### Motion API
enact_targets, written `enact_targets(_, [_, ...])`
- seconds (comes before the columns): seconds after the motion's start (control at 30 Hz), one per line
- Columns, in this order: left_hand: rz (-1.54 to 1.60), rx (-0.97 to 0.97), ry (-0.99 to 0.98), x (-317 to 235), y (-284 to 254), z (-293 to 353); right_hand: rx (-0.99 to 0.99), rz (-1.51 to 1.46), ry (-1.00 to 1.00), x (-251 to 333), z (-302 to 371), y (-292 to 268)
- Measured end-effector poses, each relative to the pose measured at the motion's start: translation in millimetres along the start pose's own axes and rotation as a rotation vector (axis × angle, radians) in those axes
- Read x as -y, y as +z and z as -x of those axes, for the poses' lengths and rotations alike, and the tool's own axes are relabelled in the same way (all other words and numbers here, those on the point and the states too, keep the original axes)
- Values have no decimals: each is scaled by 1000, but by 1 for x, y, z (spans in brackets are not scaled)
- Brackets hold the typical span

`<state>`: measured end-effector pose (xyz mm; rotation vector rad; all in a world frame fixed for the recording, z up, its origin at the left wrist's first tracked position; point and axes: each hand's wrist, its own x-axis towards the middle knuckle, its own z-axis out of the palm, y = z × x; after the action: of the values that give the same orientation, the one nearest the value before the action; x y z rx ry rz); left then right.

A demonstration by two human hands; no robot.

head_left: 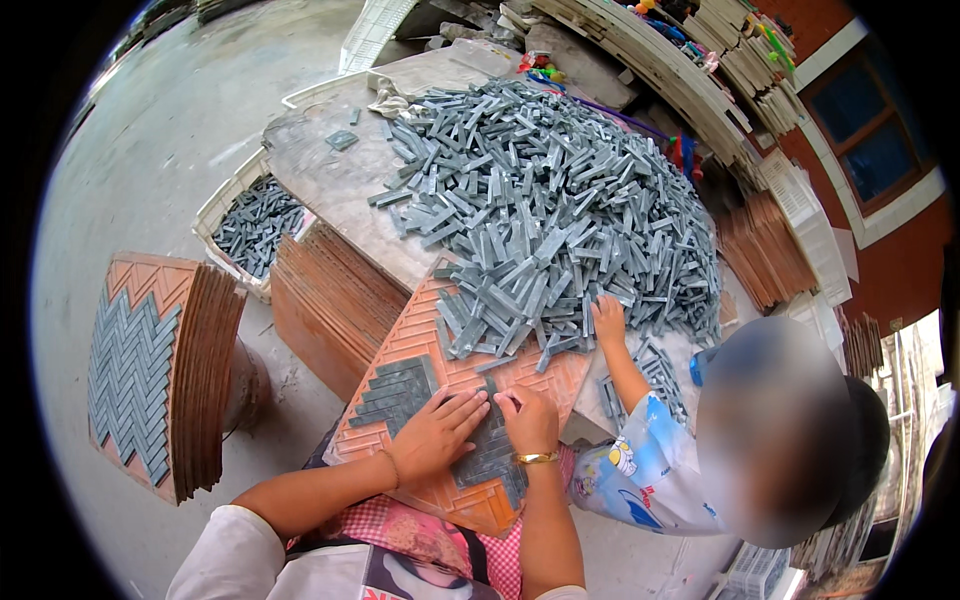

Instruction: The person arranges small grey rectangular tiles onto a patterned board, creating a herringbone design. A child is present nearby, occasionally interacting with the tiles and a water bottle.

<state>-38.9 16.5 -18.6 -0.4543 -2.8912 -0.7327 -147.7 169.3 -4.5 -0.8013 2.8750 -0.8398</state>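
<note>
We are seeing the left hand (440, 436) lying flat, fingers together, on dark strips (490, 455) zigzagging in a ridged orange tray (486, 506), whose far edge is running under a grey pile (560, 190). Floor (165, 200) is stretching leftward. The right hand (530, 420) is curling alongside; its grip we cannot tell.

Grey floor (190, 140), reddish wall (905, 275), dark-paned window (870, 125)
</note>
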Motion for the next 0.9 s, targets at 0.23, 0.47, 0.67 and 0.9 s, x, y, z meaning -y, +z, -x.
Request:
enact_targets(0.23, [-25, -4, 23, -4, 10, -14, -218, -65, -231, 0, -37, 3])
enact_targets(0.47, [-40, 13, 36, -3, 13, -13, -97, -39, -295, -16, -38, -15])
enact_targets(0.67, [-37, 24, 15, -5, 11, -11, 29, -90, -218, -39, -16, -44])
enact_targets(0.9, [-23, 14, 28, -4, 10, -13, 24, -65, -214, -45, -5, -49])
